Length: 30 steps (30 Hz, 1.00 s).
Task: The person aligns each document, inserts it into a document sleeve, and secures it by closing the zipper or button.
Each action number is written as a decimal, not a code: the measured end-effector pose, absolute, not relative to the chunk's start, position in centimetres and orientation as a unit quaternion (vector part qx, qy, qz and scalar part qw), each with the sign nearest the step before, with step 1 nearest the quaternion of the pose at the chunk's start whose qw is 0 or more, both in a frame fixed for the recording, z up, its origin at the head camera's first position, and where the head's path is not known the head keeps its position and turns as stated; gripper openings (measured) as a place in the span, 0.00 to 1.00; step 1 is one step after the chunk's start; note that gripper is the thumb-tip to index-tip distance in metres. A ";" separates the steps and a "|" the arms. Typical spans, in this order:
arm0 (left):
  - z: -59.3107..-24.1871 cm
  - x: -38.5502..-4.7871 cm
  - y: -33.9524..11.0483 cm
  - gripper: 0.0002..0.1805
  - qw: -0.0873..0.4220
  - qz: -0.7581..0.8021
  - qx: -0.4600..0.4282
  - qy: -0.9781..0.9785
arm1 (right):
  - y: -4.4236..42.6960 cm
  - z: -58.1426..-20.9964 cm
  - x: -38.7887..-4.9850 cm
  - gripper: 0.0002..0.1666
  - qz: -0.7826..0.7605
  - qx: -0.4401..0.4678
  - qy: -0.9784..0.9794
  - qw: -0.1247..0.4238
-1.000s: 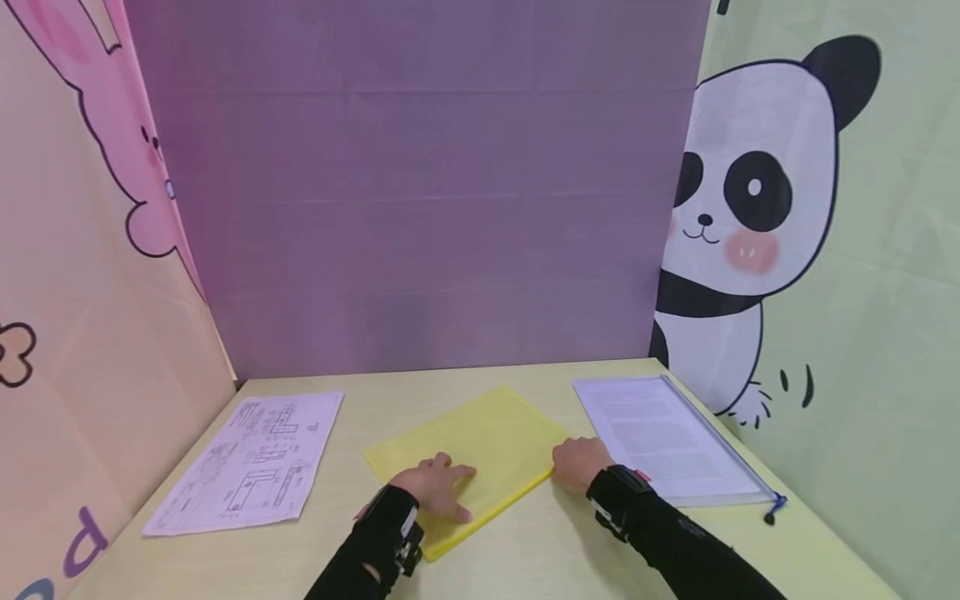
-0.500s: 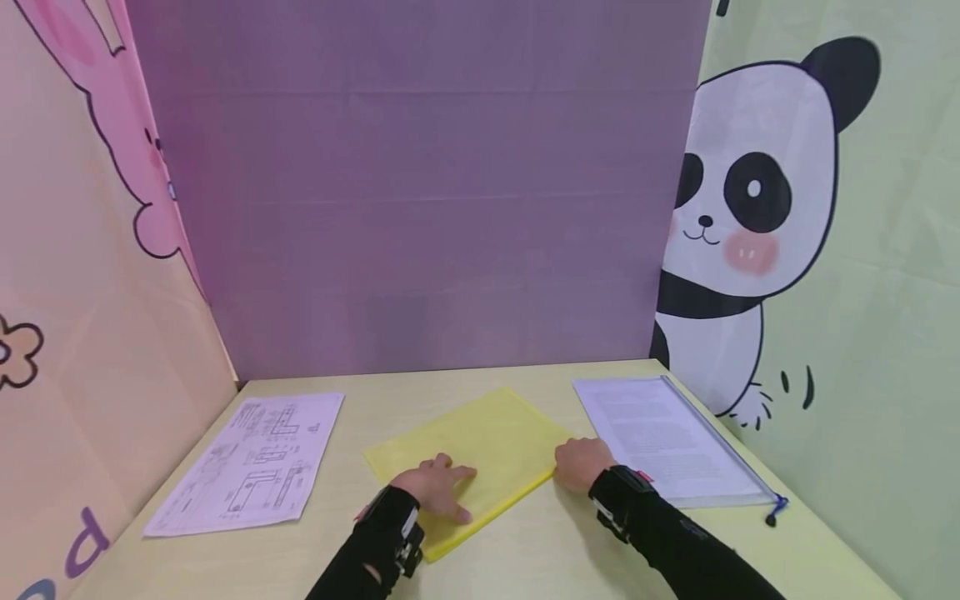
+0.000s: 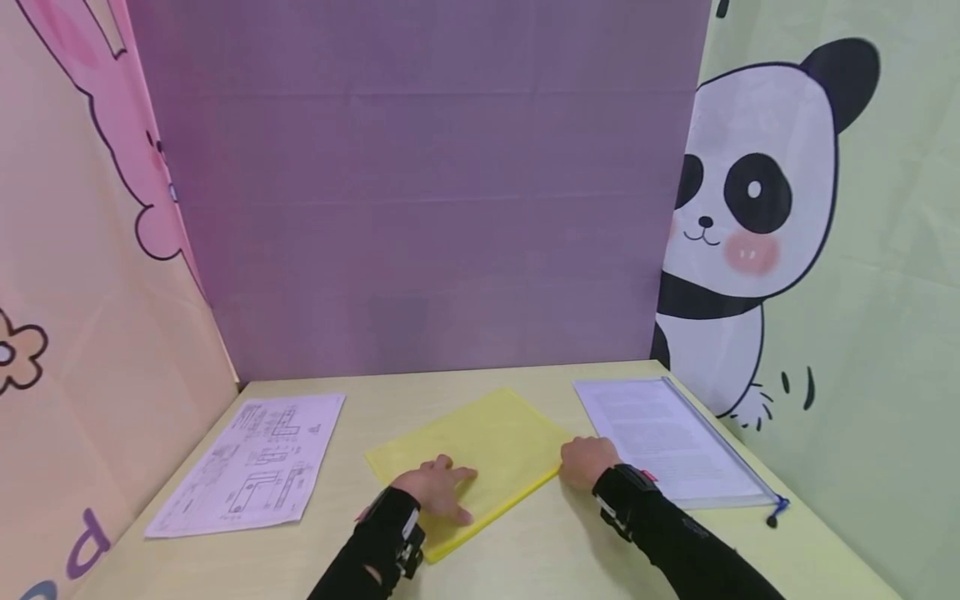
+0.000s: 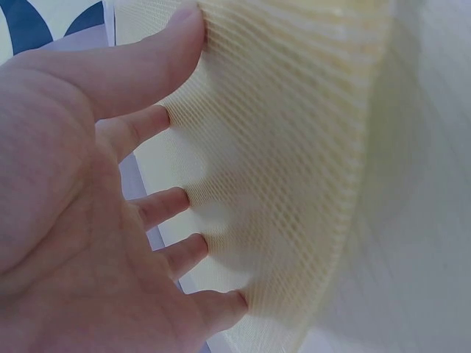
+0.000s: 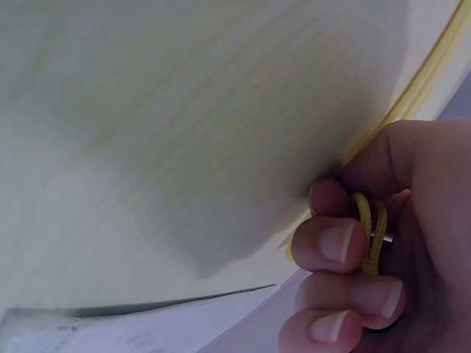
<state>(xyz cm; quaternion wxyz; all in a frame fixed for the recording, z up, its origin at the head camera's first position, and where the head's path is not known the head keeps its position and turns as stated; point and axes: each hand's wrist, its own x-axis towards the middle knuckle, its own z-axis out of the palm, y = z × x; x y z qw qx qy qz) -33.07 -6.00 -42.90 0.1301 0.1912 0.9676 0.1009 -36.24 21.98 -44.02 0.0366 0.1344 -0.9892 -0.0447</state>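
A yellow mesh zipper pouch [image 3: 504,437] lies slantwise on the table, its zipper edge [image 3: 495,518] facing me. My left hand [image 3: 433,490] rests on its left part with spread fingers; in the left wrist view the fingertips [image 4: 195,246] press the mesh [image 4: 280,140]. At the pouch's right corner is my right hand [image 3: 588,462], fingers curled. The right wrist view shows a yellow cord zipper pull [image 5: 374,235] held within those fingers, with thumb and forefinger pinching at the zipper's end. The slider itself is hidden by the fingers.
Left on the table [image 3: 360,550] lies a sheet with technical drawings [image 3: 251,467]. To the right, a clear zipper pouch [image 3: 667,442] holds a printed page; its blue cord pull [image 3: 780,504] hangs at the near corner. A purple backdrop [image 3: 442,208] stands behind the table.
My right hand has moved slightly right at the pouch's right corner. The left hand and the yellow pouch stay where they were.
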 end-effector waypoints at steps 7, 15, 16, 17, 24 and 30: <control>-42.9 -32.9 -6.0 0.37 0.125 0.094 0.193 0.969 | 22.0 -43.7 -35.8 0.14 -0.045 0.140 -0.988 0.047; -42.6 -32.9 -6.0 0.38 0.131 0.096 0.188 0.969 | 22.2 -43.6 -35.9 0.13 -0.050 0.140 -0.987 0.054; -42.6 -32.9 -6.0 0.38 0.132 0.097 0.188 0.968 | 22.3 -43.6 -35.9 0.13 -0.051 0.140 -0.987 0.057; -42.6 -32.9 -6.0 0.38 0.132 0.096 0.188 0.969 | 22.4 -43.6 -35.9 0.13 -0.052 0.140 -0.987 0.061; -42.7 -32.8 -5.9 0.37 0.131 0.092 0.187 0.969 | 23.1 -44.3 -36.4 0.13 -0.055 0.144 -0.985 0.081; -42.8 -33.0 -6.0 0.37 0.129 0.093 0.188 0.969 | 22.9 -44.0 -36.5 0.13 -0.066 0.137 -0.986 0.074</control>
